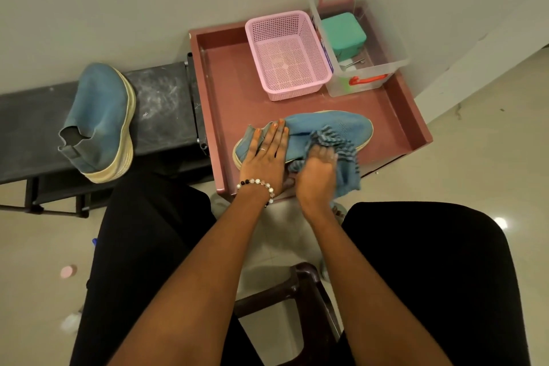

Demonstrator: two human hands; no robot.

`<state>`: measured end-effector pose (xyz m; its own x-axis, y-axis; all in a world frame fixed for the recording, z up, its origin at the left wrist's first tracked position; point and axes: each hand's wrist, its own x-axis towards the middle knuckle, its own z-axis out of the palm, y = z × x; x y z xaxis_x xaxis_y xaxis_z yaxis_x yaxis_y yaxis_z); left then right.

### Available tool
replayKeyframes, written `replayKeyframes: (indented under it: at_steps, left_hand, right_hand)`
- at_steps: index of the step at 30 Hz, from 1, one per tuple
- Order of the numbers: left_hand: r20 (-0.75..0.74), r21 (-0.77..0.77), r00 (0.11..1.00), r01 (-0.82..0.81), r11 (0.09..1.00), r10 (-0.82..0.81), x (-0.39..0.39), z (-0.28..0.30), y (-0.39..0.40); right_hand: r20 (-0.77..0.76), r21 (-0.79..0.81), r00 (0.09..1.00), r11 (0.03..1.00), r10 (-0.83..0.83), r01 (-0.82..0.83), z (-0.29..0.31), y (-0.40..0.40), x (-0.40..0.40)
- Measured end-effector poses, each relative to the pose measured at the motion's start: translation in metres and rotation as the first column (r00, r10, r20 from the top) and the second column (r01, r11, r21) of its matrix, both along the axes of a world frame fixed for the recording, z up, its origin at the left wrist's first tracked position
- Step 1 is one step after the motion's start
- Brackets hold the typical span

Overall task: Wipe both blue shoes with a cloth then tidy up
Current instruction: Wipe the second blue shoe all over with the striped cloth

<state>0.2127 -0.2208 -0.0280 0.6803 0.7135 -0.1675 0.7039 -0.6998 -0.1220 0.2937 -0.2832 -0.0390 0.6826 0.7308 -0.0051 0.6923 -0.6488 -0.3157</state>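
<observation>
Shoes first: one blue shoe (315, 134) lies on its side near the front edge of the reddish tray table (395, 104), while the second shoe (98, 119) rests apart on the dark bench (166, 104) to your left, seemingly not yet attended to. Your left hand (264, 154) lies flat with straight fingers spread over the heel end, pressing the shoe down; your right hand (318, 169) is curled round the striped blue cloth (341, 151), bunched against the middle of the upper. Risks, judged from this arrangement: the shoe is held by downward pressure alone, so a firm stroke toward the toe could make it roll or slide along the smooth tray, possibly toward the pink basket (288, 53) or the clear box (365, 68) behind it. The loose tail of the cloth hangs over the tray's near edge and may snag there or drag across your knee. Because the cloth is wadded, you are likely to cover only a narrow strip per pass and miss the sole rim. The shoe on the bench stands tilted near the front edge, where a stray elbow could tip it to the floor.
</observation>
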Motion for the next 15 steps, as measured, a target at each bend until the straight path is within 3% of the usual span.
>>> replayKeyframes:
  at_steps: [2, 5, 6, 9, 11, 13, 15]
  left_hand:
    - [-0.010, 0.047, 1.000, 0.021, 0.999, -0.020, -0.001, -0.003, 0.000]
    - [0.005, 0.011, 1.000, 0.014, 1.000, -0.014, 0.000, -0.003, 0.001]
    - [0.010, -0.013, 1.000, 0.015, 1.000, -0.015, 0.001, -0.002, 0.002]
    - [-0.001, -0.025, 1.000, 0.028, 0.999, -0.028, 0.001, -0.003, 0.001]
    - [-0.022, -0.010, 1.000, 0.017, 1.000, -0.017, 0.001, -0.004, 0.001]
    - [-0.016, 0.006, 1.000, 0.002, 1.000, -0.002, 0.001, -0.001, 0.001]
    - [0.006, 0.060, 1.000, 0.005, 0.998, -0.005, 0.000, -0.003, 0.000]
  right_hand:
    - [-0.112, 0.093, 0.988, 0.991, 0.104, -0.094, 0.005, 0.007, -0.017]
    - [0.041, 0.119, 0.879, 0.871, 0.475, -0.476, 0.000, -0.011, 0.020]
    - [0.083, 0.092, 0.844, 0.839, 0.530, -0.536, -0.001, -0.019, 0.042]
    - [0.127, 0.004, 0.914, 0.921, 0.386, -0.390, 0.000, -0.040, 0.095]
    - [0.195, -0.044, 0.951, 0.971, 0.241, -0.237, -0.004, -0.035, 0.082]
    - [0.063, -0.011, 0.997, 0.999, 0.051, -0.051, -0.006, -0.013, 0.039]
    - [-0.117, 0.073, 0.993, 0.997, 0.027, -0.019, 0.001, 0.007, -0.006]
